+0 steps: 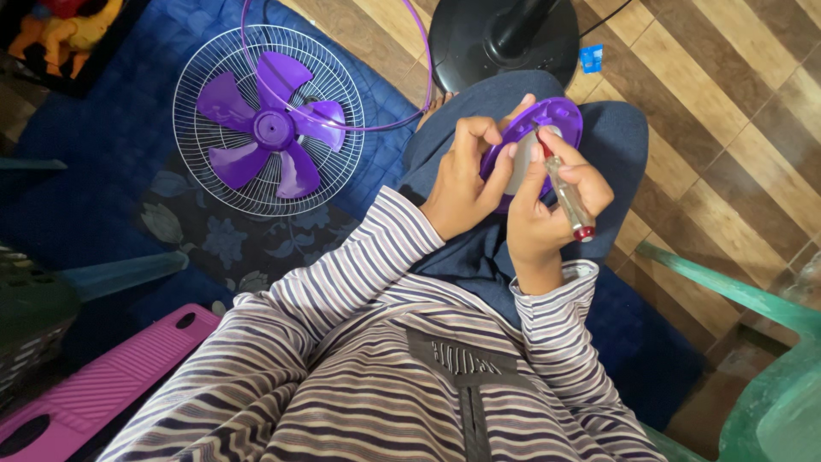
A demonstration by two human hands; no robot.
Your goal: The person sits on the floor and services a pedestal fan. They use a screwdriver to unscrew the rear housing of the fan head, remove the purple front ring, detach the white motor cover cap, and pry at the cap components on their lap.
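I'm looking straight down at my lap, and both hands are up on the knee, close together, working one piece. The left hand (462,175) is clamped on a round purple disc (547,120), fingers curled over its near edge and thumb pressed on its face, holding it tilted toward me. The disc has a pale centre, partly hidden by my fingers. The right hand (547,205) is closed around a screwdriver (566,195), clear handle with a red cap at the butt end, its tip set against the disc's face. I can't see what the tip sits in; it's too small to tell. The two hands touch at the fingertips, right over the disc.

Taking the disc as my mark: just beyond it, on the striped wood floor, stands a black round base (505,38) with its post rising out of view. Beside that base, a small blue scrap (591,57) lies on the floor. Well to the left of the disc, on a blue mat (128,171), a white wire grille (269,120) lies flat with a purple fan blade (272,128) resting in it. A thin purple ring (419,51) arcs over the grille's edge, between grille and base. Nearer me than the disc and off to the right, a green plastic chair (753,342) shows. Far lower left, a pink slotted board (111,381).
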